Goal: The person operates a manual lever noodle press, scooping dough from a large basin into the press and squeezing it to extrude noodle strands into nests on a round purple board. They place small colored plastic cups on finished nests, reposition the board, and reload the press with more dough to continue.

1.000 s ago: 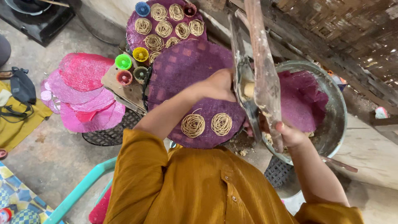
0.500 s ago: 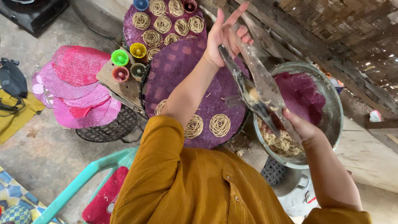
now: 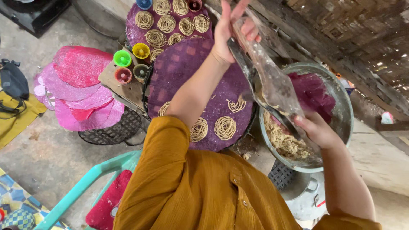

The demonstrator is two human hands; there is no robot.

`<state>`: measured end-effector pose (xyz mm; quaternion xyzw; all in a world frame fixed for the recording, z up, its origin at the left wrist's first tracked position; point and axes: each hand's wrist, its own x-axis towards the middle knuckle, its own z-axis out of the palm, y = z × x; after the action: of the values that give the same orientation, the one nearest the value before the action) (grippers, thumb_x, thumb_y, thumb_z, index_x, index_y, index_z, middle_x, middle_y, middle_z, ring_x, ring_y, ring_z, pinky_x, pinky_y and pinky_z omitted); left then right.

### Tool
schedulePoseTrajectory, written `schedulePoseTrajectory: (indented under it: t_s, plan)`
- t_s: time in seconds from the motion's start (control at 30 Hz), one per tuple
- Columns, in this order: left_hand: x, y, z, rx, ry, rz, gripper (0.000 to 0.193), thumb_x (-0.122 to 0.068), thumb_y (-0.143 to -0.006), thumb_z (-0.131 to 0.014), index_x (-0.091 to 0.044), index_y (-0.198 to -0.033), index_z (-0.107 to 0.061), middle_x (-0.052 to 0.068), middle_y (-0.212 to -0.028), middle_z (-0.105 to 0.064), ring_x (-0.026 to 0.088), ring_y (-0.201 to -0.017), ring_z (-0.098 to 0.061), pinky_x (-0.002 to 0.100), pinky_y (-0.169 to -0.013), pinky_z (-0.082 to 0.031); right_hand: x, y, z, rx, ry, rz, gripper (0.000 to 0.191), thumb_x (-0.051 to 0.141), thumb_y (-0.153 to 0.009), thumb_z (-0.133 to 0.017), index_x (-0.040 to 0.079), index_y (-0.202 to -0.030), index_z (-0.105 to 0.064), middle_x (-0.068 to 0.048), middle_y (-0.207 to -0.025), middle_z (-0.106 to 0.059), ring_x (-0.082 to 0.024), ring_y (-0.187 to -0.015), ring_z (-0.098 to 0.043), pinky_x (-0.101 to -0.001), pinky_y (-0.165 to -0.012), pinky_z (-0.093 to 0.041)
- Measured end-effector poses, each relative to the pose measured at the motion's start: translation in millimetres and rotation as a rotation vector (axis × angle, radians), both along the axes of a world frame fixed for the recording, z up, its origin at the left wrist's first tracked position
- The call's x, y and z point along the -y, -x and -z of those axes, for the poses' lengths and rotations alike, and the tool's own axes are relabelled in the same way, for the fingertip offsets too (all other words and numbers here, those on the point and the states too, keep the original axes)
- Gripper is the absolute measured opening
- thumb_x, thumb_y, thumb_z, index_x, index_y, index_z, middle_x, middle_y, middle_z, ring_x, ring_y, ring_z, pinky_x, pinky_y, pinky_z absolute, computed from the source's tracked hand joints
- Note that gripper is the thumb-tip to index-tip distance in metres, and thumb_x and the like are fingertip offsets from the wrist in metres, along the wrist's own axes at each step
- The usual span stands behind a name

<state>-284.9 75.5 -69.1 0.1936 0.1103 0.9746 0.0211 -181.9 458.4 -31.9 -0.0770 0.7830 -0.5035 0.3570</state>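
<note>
My left hand [image 3: 232,32] is raised over the trays and holds the upper end of a long clear plastic bag [image 3: 272,83] smeared with dough. Its fingers are loosely spread around the bag. My right hand [image 3: 313,130] grips the bag's lower end above a metal bowl [image 3: 343,106]. The bowl holds pale dough [image 3: 285,142] and a magenta cloth [image 3: 313,91]. Under my left forearm lies a round purple woven tray [image 3: 187,70] carrying a few coiled noodle rounds [image 3: 225,127].
A second purple tray [image 3: 136,30] with several coils sits behind. Small coloured cups [image 3: 122,58] stand on a board. Pink woven mats [image 3: 81,85] pile on a black basket at left. Also nearby are a teal chair [image 3: 85,183], a black bag [image 3: 12,81] and a metal pot [image 3: 304,198].
My left hand rose from the purple tray to the top of the plastic bag. The bag tilted so its lower end sits over the bowl. The view shifted slightly.
</note>
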Motion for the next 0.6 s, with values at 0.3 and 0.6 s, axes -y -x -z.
schedulePoseTrajectory:
  t_s: [0.3, 0.6]
  plan:
    - [-6, -38, -16, -0.045, -0.001, 0.056, 0.081, -0.071, -0.099, -0.039, -0.023, -0.163, -0.03, 0.003, -0.07, -0.047, 0.023, -0.067, -0.054, 0.044, -0.077, -0.053, -22, -20, -7, -0.117, -0.145, -0.039, 0.066, 0.054, -0.088, -0.067, -0.009, -0.105, -0.075, -0.014, -0.084, -0.075, -0.021, -0.077, -0.068, -0.0354, -0.068, -0.054]
    - [22, -31, -11, -0.058, 0.033, 0.019, 0.077, -0.07, -0.101, -0.036, -0.02, -0.16, -0.03, 0.004, -0.068, -0.048, 0.024, -0.064, -0.056, 0.045, -0.075, -0.052, 7, -29, 17, -0.141, -0.005, -0.049, 0.069, 0.055, -0.085, -0.071, -0.01, -0.109, -0.073, -0.01, -0.085, -0.074, -0.018, -0.079, -0.067, -0.0329, -0.069, -0.054]
